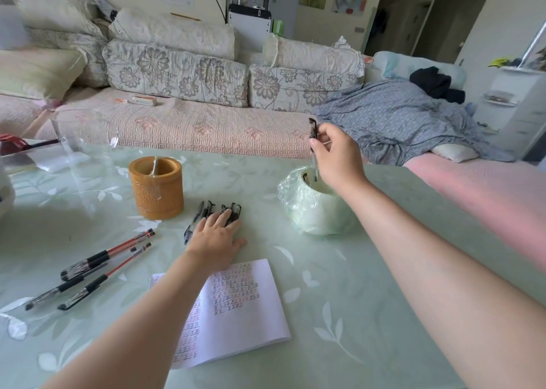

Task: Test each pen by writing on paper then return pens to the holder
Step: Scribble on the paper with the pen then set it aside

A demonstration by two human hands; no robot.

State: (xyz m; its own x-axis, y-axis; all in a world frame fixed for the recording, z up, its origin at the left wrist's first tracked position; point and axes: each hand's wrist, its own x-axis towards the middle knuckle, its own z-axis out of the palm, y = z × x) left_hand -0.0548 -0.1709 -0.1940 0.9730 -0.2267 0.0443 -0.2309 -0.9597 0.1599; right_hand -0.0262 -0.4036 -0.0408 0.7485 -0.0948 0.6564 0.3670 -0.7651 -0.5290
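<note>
Your right hand (336, 158) pinches a pen (313, 131), tip just inside the green holder (313, 211); dropped off-centre, it could snag the wrapped rim. Left of that holder, your left hand (217, 235) rests flat on loose pens (235, 208).

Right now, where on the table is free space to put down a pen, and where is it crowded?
Free: the table between the paper and the green holder, where the right hand holds a pen, and the strip between the bamboo holder and the green holder. Crowded: the black pens under the left hand, and the red pens left of the paper.
</note>
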